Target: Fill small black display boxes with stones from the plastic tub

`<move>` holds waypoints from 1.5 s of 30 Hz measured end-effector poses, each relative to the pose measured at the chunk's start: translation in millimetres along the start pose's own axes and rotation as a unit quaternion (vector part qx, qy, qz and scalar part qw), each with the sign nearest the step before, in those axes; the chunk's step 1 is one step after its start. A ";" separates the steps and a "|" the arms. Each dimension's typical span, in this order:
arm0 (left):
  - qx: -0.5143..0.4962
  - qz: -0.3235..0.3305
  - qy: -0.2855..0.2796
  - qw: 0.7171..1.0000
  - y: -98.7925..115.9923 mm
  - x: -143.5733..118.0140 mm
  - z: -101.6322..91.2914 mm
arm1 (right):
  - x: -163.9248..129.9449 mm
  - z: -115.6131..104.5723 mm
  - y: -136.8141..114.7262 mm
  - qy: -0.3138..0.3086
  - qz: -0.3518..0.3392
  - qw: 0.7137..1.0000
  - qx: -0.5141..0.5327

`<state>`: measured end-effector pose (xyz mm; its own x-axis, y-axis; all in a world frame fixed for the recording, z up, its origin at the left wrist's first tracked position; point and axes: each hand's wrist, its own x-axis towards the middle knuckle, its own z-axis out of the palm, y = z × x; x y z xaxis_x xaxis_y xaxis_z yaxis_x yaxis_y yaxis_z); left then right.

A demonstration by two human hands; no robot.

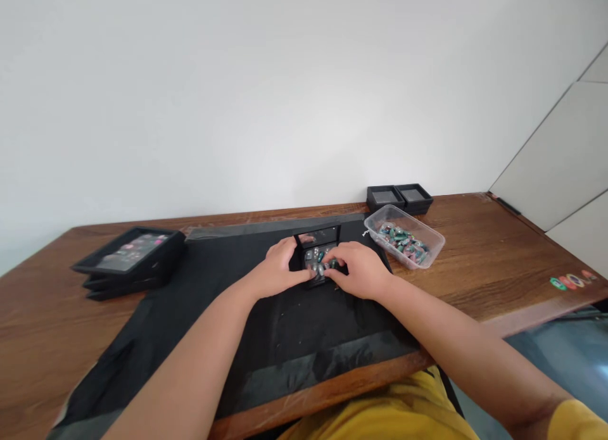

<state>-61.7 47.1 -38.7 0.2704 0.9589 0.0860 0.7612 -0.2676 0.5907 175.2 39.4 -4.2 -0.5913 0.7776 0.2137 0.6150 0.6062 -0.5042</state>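
A small black box (311,282) with its lid tilted up at the back lies on a black mat. Inside it are several small glossy oval pieces (320,269), silver-grey and dark green; they look like press-on nails or polished stones. Around the left side of the box is my left hand (280,266), its thumb along the front edge and its fingers at the back. My right hand (358,269) reaches in from the right. Its thumb and forefinger close in a pinch at the pieces; what sits between the fingertips is partly hidden.
A clear plastic tub (434,245) of similar green and pinkish pieces stands to the right. Behind it are black boxes (418,202) by the wall. Stacked black cases (128,263) stand at the left. The black mat (304,358) covers the wooden table's (475,263) middle.
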 end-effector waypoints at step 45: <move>-0.035 -0.014 -0.021 0.999 6.0 -1.2 -5.9 | 10.1 8.1 -2.0 -0.010 -0.031 0.998 -0.044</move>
<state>-60.9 44.8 -30.5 0.2754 0.9606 0.0366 0.7255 -0.2327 0.6477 163.9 44.7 -7.8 -0.6396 0.7351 0.2247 0.6197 0.6661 -0.4150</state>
